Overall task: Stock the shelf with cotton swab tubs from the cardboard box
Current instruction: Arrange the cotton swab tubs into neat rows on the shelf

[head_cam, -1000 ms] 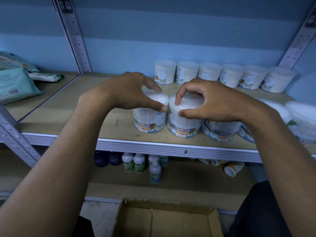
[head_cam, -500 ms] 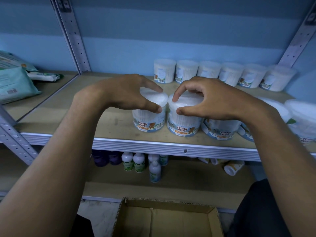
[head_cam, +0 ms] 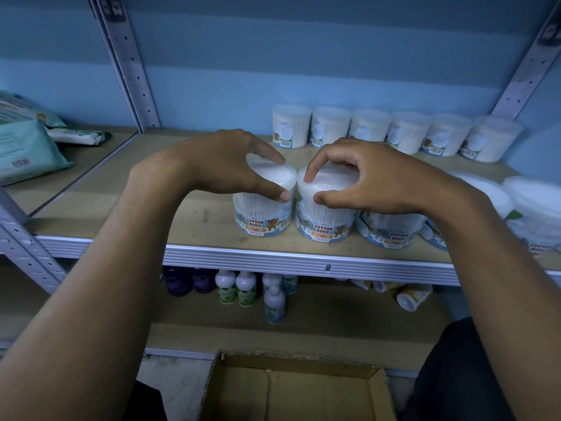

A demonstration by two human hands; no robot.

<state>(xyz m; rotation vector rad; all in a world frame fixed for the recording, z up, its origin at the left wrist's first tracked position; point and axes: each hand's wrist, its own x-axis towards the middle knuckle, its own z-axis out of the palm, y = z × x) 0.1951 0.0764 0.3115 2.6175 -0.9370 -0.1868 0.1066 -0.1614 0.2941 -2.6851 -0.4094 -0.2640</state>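
Two white cotton swab tubs with blue "Cotton Buds" labels stand side by side near the front edge of the wooden shelf (head_cam: 170, 208). My left hand (head_cam: 218, 165) clasps the lid of the left tub (head_cam: 261, 220) from above, thumb on its front. My right hand (head_cam: 379, 180) clasps the right tub (head_cam: 324, 220) the same way. More tubs (head_cam: 391, 229) continue the front row to the right, partly hidden by my right arm. Another row of tubs (head_cam: 370, 129) lines the back wall. The open cardboard box (head_cam: 297, 390) lies on the floor below; the part I see holds nothing.
Metal uprights (head_cam: 127, 62) frame the shelf bay. Wipe packs (head_cam: 27, 150) lie on the neighbouring shelf at left. Small bottles (head_cam: 239, 287) stand on the lower shelf, some tipped over at the right (head_cam: 413, 296). The left half of the wooden shelf is bare board.
The left tub has slid slightly to the left under my left hand. Both hands stay on the tub lids; the right tub has barely moved.
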